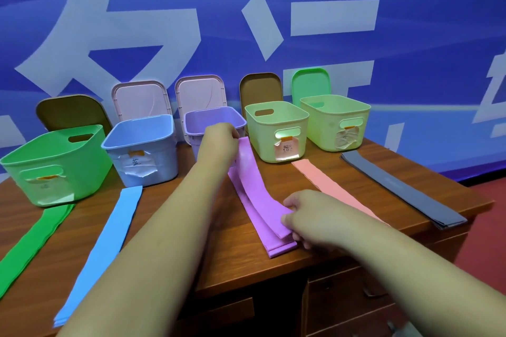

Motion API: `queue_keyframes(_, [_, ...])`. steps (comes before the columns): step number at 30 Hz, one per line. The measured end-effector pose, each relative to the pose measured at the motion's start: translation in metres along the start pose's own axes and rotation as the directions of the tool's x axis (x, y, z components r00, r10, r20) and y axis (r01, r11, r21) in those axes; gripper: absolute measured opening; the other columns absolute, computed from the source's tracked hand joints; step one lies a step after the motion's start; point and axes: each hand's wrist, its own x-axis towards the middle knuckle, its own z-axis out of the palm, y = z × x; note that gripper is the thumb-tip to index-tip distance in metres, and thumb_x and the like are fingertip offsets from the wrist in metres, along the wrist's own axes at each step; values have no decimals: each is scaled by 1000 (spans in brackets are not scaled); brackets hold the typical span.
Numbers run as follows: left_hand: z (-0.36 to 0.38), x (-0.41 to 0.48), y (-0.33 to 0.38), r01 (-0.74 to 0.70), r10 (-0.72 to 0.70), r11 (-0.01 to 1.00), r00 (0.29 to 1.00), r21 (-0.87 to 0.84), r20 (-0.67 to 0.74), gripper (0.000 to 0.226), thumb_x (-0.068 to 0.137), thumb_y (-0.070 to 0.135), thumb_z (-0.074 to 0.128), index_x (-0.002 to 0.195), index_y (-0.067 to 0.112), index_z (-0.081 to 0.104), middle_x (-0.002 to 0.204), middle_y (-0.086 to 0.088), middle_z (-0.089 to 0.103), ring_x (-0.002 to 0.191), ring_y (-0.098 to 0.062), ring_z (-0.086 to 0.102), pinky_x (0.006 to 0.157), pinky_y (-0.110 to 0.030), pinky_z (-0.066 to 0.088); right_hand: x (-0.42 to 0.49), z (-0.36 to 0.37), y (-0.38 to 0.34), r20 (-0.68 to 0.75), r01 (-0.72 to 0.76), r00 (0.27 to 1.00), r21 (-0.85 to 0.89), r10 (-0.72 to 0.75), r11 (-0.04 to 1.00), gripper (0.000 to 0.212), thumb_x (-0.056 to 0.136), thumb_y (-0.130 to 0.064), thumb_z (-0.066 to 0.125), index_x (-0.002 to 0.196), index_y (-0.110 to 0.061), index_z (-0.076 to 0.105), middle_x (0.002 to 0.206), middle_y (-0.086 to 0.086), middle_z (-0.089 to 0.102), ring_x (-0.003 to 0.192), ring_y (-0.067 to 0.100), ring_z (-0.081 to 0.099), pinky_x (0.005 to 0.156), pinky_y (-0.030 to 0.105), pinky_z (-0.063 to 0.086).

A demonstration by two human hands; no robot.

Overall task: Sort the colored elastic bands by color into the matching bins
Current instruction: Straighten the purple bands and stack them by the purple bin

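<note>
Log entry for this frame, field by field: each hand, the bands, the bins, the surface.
left hand: grips the far end of the purple bands, beside the purple bin
right hand: pinches their near end
other bands: green bands, blue bands, pink bands, grey bands, flat in stacks
other bins: green bin, blue bin, pale green bins, all open
surface: wooden table

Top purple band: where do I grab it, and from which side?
By its two short ends, from above: the purple band is long, flat and limp, so a middle grip would likely sag. The left hand holds the far end, the right hand the near one.
</note>
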Motion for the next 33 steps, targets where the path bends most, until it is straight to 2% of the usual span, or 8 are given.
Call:
queue_keyframes(2, [10,-2,-5,-7,7,1000,1000,-28,2,27,89,2,56,91,11,82,86,-10,74,83,-30,63,71,-30,46,1,2,-1,11,-6,1000,-44,6,999,41,103,-21,51,143,-21,56,90,5,79,67,20,75,74,34,61])
queue_keyframes(5, [23,-6,-13,-14,14,998,1000,-57,0,25,95,8,58,97,15,81,91,-6,75,86,-27,67,78,-35,58,2,4,-4,16,-21,1000,-114,23,993,36,101,-18,52,136,-17,62,92,7,81,80,23,79,88,40,63])
queue_keyframes(10, [37,-16,-22,-26,26,1000,999,-13,-24,24,100,19,57,106,24,79,102,-1,73,96,-23,66,75,-37,57,2,3,-6,9,-43,999,-180,46,983,34,99,-20,55,131,-17,66,95,9,80,88,27,78,86,41,63])
queue_keyframes(14, [49,-21,-30,7,-8,999,1000,45,11,27,98,19,54,104,31,77,104,0,71,95,-25,65,69,-33,47,-2,3,-11,0,-34,999,-190,35,981,34,100,-26,58,132,-20,65,116,6,71,103,24,71,90,39,57])
queue_keyframes(25, [55,-15,-35,58,-66,991,996,118,64,28,98,13,55,110,29,75,102,-1,68,90,-26,65,72,-38,59,-4,9,-20,-23,-49,999,-207,45,977,36,99,-28,59,133,-19,65,126,5,67,112,23,67,95,36,55])
queue_keyframes(27, [55,-14,-36,68,-76,991,995,116,65,27,98,13,56,109,28,75,101,-2,68,89,-26,65,75,-40,60,-3,10,-20,-19,-47,999,-208,45,977,35,98,-29,59,130,-19,67,125,5,68,111,22,67,93,35,55])
queue_keyframes(31, [53,-13,-34,83,-110,984,979,161,170,30,96,10,60,116,26,75,107,-5,67,94,-29,66,81,-45,63,0,15,-20,-8,-33,999,-224,32,974,22,95,-30,58,105,-18,72,99,5,69,96,24,69,64,30,46])
queue_keyframes(33, [51,-13,-33,84,-126,978,967,189,223,30,94,9,63,118,24,74,109,-7,67,97,-31,66,84,-47,63,0,17,-20,-14,-35,999,-243,33,969,22,95,-33,58,105,-19,71,99,4,68,93,23,67,65,31,45])
